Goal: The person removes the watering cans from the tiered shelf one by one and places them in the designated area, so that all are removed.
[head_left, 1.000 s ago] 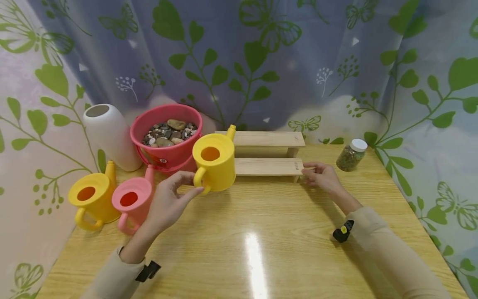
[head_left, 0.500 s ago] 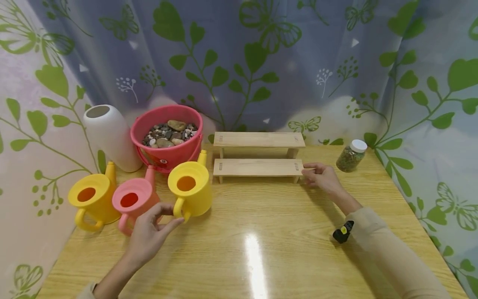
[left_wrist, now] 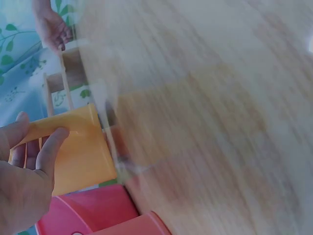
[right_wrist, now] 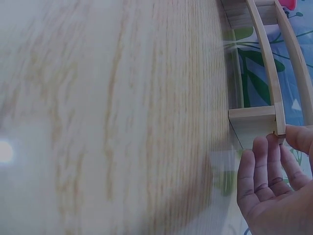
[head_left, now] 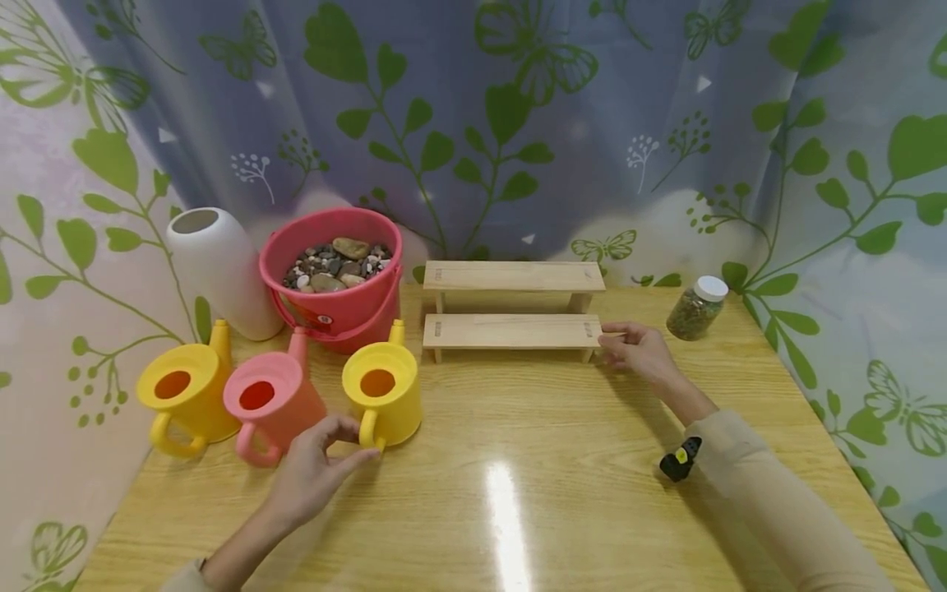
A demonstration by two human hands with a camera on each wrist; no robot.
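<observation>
My left hand [head_left: 314,470] pinches the handle of a yellow watering can [head_left: 394,411] at the left middle of the table. In the left wrist view, thumb and fingers [left_wrist: 49,149] are around the handle on the can's side [left_wrist: 83,166]. To its left stand a pink watering can [head_left: 274,403] and a second yellow watering can [head_left: 188,386]. My right hand [head_left: 639,352] holds the right end of the lower board of a two-step wooden shelf [head_left: 510,330]. In the right wrist view, the thumb lies on the board's end [right_wrist: 279,120] and the fingertips are below it.
Behind the cans stand a red bucket [head_left: 355,316] of pebbles [head_left: 333,267] and a tall white vase [head_left: 222,271]. A jar [head_left: 694,312] with a white lid is at the back right. A leaf-patterned curtain [head_left: 444,123] closes off the wooden table [head_left: 592,493] behind.
My left hand has brought the yellow watering can from in front of the shelf's left end leftward and down toward the table, beside the pink one. The right hand has stayed in place.
</observation>
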